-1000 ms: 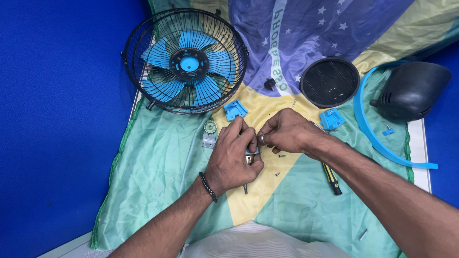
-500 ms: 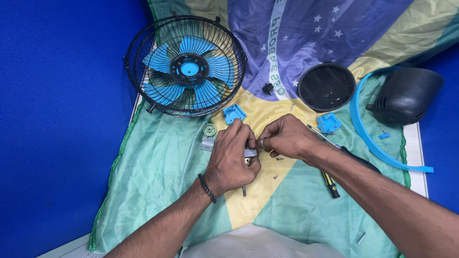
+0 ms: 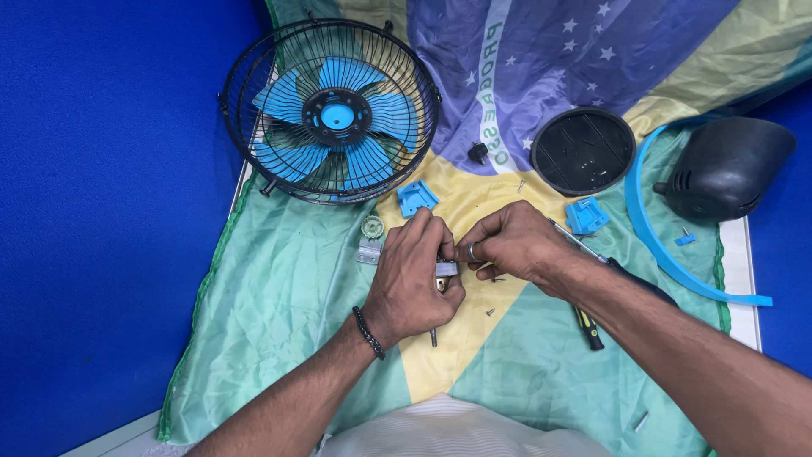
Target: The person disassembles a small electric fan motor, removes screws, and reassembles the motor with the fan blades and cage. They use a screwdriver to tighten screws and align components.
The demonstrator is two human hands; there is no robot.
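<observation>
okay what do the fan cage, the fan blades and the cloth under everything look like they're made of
Fan cage: looks like thin metal wire with a dark coating, judging by its fine, evenly spaced rods.
Fan blades: probably moulded plastic, bright blue, smooth and slightly glossy.
Cloth: a thin woven fabric, likely synthetic, going by its soft sheen, fine creases and printed green, yellow and blue areas.

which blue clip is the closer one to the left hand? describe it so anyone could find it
Start at the round black fan cage with blue blades, upper left. Just below its lower right rim, on the yellow cloth, lies a small blue plastic clip, directly above the left hand. Its twin lies farther right, beside the black disc.
</observation>
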